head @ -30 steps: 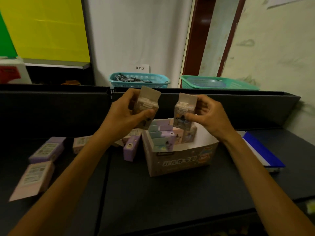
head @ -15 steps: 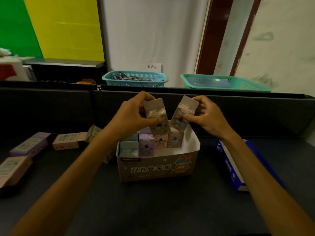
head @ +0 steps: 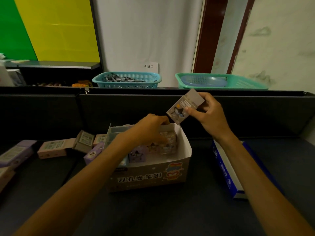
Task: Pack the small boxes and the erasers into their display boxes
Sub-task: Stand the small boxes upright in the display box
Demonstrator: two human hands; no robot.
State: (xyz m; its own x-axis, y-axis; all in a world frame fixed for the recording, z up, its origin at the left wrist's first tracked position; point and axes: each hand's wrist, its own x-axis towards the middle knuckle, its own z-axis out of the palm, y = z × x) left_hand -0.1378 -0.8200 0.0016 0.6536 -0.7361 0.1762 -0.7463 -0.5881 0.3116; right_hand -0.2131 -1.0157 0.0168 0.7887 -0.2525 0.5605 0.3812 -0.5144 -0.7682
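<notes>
Two hands pack small printed boxes into an open display box on the dark counter point(head: 170, 210).

The left hand point(head: 150, 128) reaches down into the white cardboard display box point(head: 185, 150), its grip hidden among the small pastel boxes point(head: 137, 155) there. The right hand point(head: 207, 114) pinches a tilted grey printed small box point(head: 185, 106), just above the display box's far right corner.

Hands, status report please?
Left hand down inside the white cardboard display box. Right hand holds a small grey box above it. Nothing blocking.
</notes>
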